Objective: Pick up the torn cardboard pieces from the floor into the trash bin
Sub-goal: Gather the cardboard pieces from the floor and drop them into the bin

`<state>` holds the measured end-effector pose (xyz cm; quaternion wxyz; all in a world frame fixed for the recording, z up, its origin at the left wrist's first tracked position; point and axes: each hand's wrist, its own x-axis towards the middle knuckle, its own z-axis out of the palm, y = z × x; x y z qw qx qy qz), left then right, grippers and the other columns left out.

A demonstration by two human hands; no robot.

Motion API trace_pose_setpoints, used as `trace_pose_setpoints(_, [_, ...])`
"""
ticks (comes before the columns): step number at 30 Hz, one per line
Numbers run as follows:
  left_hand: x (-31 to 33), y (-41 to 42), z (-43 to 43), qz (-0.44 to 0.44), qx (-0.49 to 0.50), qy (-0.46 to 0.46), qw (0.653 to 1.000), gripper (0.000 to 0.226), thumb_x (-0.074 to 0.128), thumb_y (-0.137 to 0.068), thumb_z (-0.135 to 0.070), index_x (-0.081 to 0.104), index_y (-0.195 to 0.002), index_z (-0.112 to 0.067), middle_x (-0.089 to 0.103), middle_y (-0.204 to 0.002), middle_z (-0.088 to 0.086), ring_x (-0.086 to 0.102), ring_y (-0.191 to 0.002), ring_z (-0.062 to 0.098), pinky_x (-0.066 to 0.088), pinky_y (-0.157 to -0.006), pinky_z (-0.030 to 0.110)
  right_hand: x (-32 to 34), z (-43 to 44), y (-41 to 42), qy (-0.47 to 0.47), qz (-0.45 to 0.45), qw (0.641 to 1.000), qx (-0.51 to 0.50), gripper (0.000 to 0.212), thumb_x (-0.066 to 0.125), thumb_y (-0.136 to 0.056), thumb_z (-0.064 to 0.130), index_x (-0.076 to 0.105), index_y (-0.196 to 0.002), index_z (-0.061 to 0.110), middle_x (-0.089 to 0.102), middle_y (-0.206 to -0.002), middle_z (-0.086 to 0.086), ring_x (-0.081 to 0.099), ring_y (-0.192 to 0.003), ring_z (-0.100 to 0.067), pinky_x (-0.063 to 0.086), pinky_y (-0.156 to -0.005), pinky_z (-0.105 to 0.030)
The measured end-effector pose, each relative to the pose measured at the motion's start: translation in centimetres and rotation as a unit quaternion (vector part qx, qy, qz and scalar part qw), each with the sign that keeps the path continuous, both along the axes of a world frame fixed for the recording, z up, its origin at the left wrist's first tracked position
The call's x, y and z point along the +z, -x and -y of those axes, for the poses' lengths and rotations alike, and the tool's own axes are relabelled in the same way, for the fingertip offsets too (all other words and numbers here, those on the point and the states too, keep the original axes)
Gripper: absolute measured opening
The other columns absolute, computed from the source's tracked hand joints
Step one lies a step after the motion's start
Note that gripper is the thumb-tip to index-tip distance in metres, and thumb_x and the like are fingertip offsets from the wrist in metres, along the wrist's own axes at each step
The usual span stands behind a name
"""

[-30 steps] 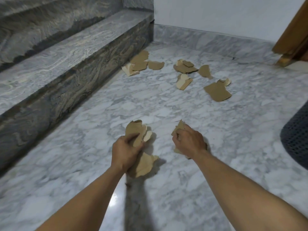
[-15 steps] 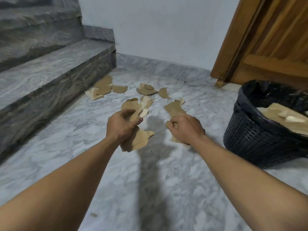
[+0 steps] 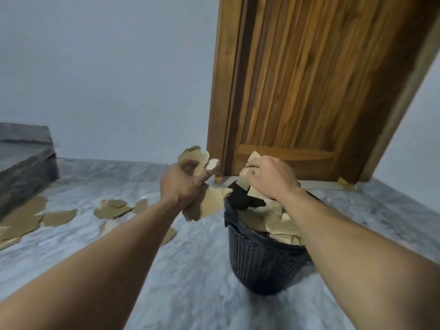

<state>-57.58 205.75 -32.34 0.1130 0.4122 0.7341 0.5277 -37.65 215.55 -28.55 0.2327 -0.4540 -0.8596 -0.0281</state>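
My left hand (image 3: 182,186) grips a bunch of torn brown cardboard pieces (image 3: 209,203) in the air, just left of the bin's rim. My right hand (image 3: 271,179) holds a smaller bunch of cardboard pieces (image 3: 245,182) directly above the black mesh trash bin (image 3: 259,260). The bin stands on the floor and holds several cardboard pieces (image 3: 281,225) heaped up to its rim. More torn pieces (image 3: 59,216) lie scattered on the marble floor at the left, some hidden behind my left forearm.
A wooden door (image 3: 309,91) in its frame rises right behind the bin. A dark marble stair step (image 3: 23,167) juts in at the left edge. A pale wall (image 3: 107,79) closes the back. Grey marble floor (image 3: 190,282) lies between my arms.
Both hands rose from the floor with their cardboard and swung right to the bin. My view turned up and right, so the door now fills the frame.
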Motion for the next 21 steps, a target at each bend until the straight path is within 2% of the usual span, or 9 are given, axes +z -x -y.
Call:
trace_pose_setpoints(3, [0.6, -4.2, -3.7, -0.013, -0.026, -0.009, 1.0, 0.045, 0.077, -0.079, -0.054, 0.069, -0.118, -0.033, 0.071, -0.12, -0.002, 0.066, -0.106, 0.021, 0.052, -0.089, 0.032, -0.7, -2.0, -3.1, 0.012, 0.004, 0.999, -0.037, 0.052, 0.049, -0.097, 0.039, 0.049, -0.148, 0.03, 0.066, -0.132, -0.003, 0.062, -0.115, -0.029, 0.05, -0.085, -0.036])
trace_pose_setpoints(5, [0.3, -6.5, -6.0, -0.031, -0.048, 0.005, 0.998, 0.048, 0.075, -0.079, -0.057, 0.066, -0.12, -0.034, 0.068, -0.122, -0.001, 0.065, -0.108, 0.023, 0.052, -0.088, 0.033, -1.4, -3.2, -4.7, 0.031, 0.007, 0.997, -0.069, 0.061, 0.049, -0.096, 0.042, 0.037, -0.155, 0.028, 0.065, -0.134, -0.005, 0.061, -0.116, -0.031, 0.05, -0.084, -0.037])
trace_pose_setpoints(8, [-1.1, -9.1, -9.3, -0.062, -0.09, 0.069, 0.992, 0.055, 0.072, -0.074, -0.07, 0.066, -0.116, -0.035, 0.064, -0.118, 0.002, 0.064, -0.103, 0.023, 0.055, -0.087, 0.036, -2.7, -5.2, -6.5, 0.095, -0.021, 0.99, -0.098, 0.063, 0.046, -0.097, 0.05, 0.036, -0.155, 0.027, 0.044, -0.155, -0.002, 0.047, -0.137, -0.027, 0.044, -0.103, -0.04])
trace_pose_setpoints(10, [-2.2, -10.3, -11.0, -0.074, -0.113, 0.115, 0.984, 0.048, 0.067, -0.075, -0.074, 0.072, -0.099, -0.033, 0.069, -0.104, 0.001, 0.065, -0.095, 0.021, 0.056, -0.083, 0.036, -3.4, -6.0, -7.6, 0.153, -0.072, 0.98, -0.104, 0.061, 0.043, -0.098, 0.055, 0.036, -0.154, 0.032, 0.033, -0.16, -0.003, 0.039, -0.142, -0.026, 0.039, -0.109, -0.042])
trace_pose_setpoints(12, [-2.9, -10.9, -11.7, -0.078, -0.128, 0.13, 0.98, 0.043, 0.061, -0.085, -0.068, 0.072, -0.084, -0.026, 0.071, -0.083, -0.002, 0.067, -0.084, 0.02, 0.054, -0.072, 0.033, -4.0, -6.7, -8.6, 0.169, -0.098, 0.974, -0.114, 0.054, 0.037, -0.102, 0.051, 0.037, -0.153, 0.033, 0.034, -0.157, -0.003, 0.039, -0.141, -0.026, 0.039, -0.11, -0.043])
trace_pose_setpoints(13, [-3.1, -10.9, -11.8, -0.077, -0.124, 0.123, 0.982, 0.043, 0.058, -0.089, -0.065, 0.071, -0.083, -0.024, 0.07, -0.077, -0.003, 0.066, -0.079, 0.021, 0.051, -0.067, 0.031, -4.2, -7.0, -8.9, 0.166, -0.103, 0.973, -0.121, 0.051, 0.035, -0.103, 0.047, 0.039, -0.152, 0.031, 0.036, -0.155, -0.003, 0.041, -0.139, -0.026, 0.039, -0.109, -0.042])
trace_pose_setpoints(14, [-3.1, -10.8, -11.8, -0.08, -0.113, 0.107, 0.985, 0.043, 0.056, -0.092, -0.063, 0.07, -0.087, -0.023, 0.069, -0.078, -0.003, 0.066, -0.078, 0.021, 0.049, -0.065, 0.03, -4.3, -7.3, -9.0, 0.16, -0.108, 0.973, -0.128, 0.049, 0.033, -0.104, 0.043, 0.041, -0.151, 0.029, 0.037, -0.154, -0.003, 0.042, -0.137, -0.026, 0.04, -0.108, -0.041])
trace_pose_setpoints(17, [-3.0, -9.0, -11.2, -0.087, -0.066, 0.066, 0.992, 0.045, 0.049, -0.097, -0.059, 0.068, -0.103, -0.018, 0.07, -0.095, 0.001, 0.064, -0.088, 0.024, 0.046, -0.074, 0.031, -3.9, -7.8, -8.0, 0.138, -0.13, 0.971, -0.143, 0.046, 0.035, -0.105, 0.041, 0.045, -0.148, 0.027, 0.04, -0.152, -0.003, 0.048, -0.132, -0.027, 0.043, -0.102, -0.041])
trace_pose_setpoints(21, [-2.9, -4.5, -9.5, -0.102, -0.028, 0.076, 0.991, 0.049, 0.04, -0.102, -0.054, 0.063, -0.118, -0.014, 0.071, -0.118, 0.01, 0.064, -0.11, 0.033, 0.049, -0.088, 0.038, -3.0, -6.9, -2.3, 0.122, -0.218, 0.959, -0.137, 0.044, 0.045, -0.103, 0.04, 0.048, -0.144, 0.027, 0.044, -0.147, -0.003, 0.053, -0.126, -0.028, 0.046, -0.094, -0.04])
